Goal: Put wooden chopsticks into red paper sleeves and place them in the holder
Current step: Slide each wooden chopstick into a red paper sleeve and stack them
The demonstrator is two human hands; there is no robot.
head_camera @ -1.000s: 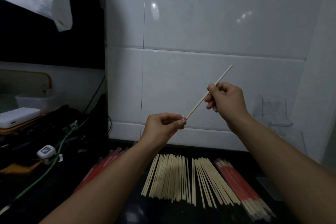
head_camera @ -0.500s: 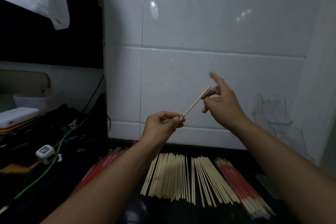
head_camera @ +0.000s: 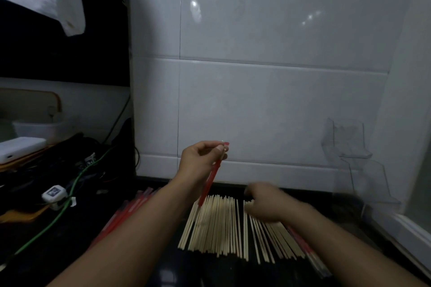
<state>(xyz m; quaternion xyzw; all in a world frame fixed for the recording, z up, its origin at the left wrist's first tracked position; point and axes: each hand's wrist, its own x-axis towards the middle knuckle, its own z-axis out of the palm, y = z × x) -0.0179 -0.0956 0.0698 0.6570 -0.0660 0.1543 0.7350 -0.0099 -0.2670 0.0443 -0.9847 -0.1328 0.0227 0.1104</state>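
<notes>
Black counter (head_camera: 233,272) carries bare chopsticks (head_camera: 221,226), red sleeves (head_camera: 126,212), sleeved chopsticks (head_camera: 310,254).

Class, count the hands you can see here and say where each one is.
2. The left hand is raised before the tiled wall, pinching a red sleeve. The right hand is low over the bare chopsticks on the counter, blurred.

I am facing a row of bare chopsticks (head_camera: 217,226) lying on the counter (head_camera: 149,270). Left of the row, empty sleeves (head_camera: 126,212) are lying; right of it, sleeved chopsticks (head_camera: 310,254); behind-right, the holder (head_camera: 349,144) is standing against the wall (head_camera: 256,100).
</notes>
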